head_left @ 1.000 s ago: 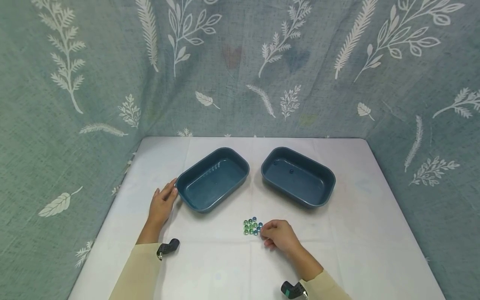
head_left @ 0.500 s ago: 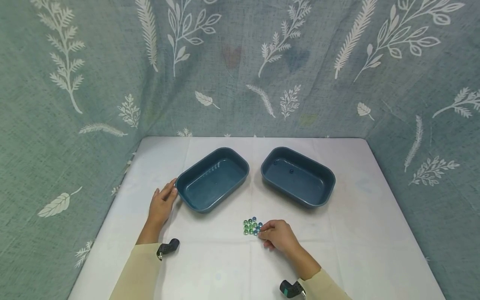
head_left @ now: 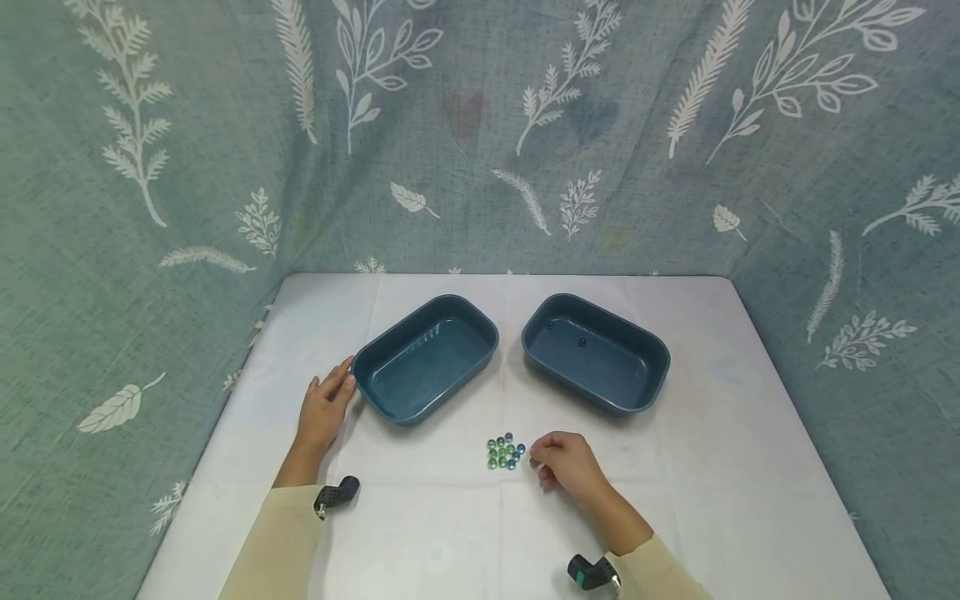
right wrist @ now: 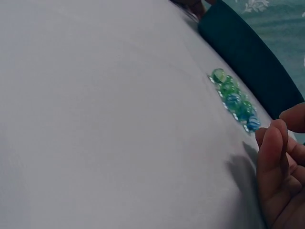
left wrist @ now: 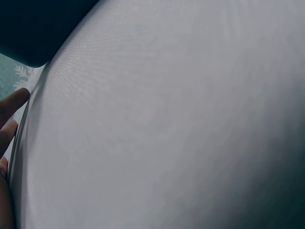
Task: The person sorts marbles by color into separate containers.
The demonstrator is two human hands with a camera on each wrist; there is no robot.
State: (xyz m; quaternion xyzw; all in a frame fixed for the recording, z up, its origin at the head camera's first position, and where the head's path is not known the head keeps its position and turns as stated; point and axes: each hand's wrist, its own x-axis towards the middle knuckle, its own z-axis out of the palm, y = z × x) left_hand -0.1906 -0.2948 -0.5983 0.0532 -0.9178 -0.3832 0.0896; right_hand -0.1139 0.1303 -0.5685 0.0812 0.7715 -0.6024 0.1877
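My left hand (head_left: 322, 410) lies at the left corner of a dark blue rectangular bin (head_left: 426, 360), its fairly straight fingertips touching the wall. In the left wrist view, the fingers (left wrist: 14, 105) show just below the bin (left wrist: 38, 33). A small cluster of green and blue glass marbles (head_left: 502, 453) sits on the white cloth in front of the bins. Just right of the cluster, my right hand (head_left: 568, 463) pinches a marble, mostly hidden by the fingertips. In the right wrist view, thumb and fingers (right wrist: 271, 148) meet near the striped blue marbles (right wrist: 252, 123).
A second dark blue bin (head_left: 596, 354) stands at the right with two dark marbles (head_left: 582, 342) in it. The table (head_left: 420, 533) is covered with white cloth. Grey-green curtains (head_left: 480, 200) with white leaf prints enclose the back and sides.
My right hand has reached left to the marbles' edge, closed its fingertips there, then drawn back slightly up and right. My left hand and both bins have stayed put.
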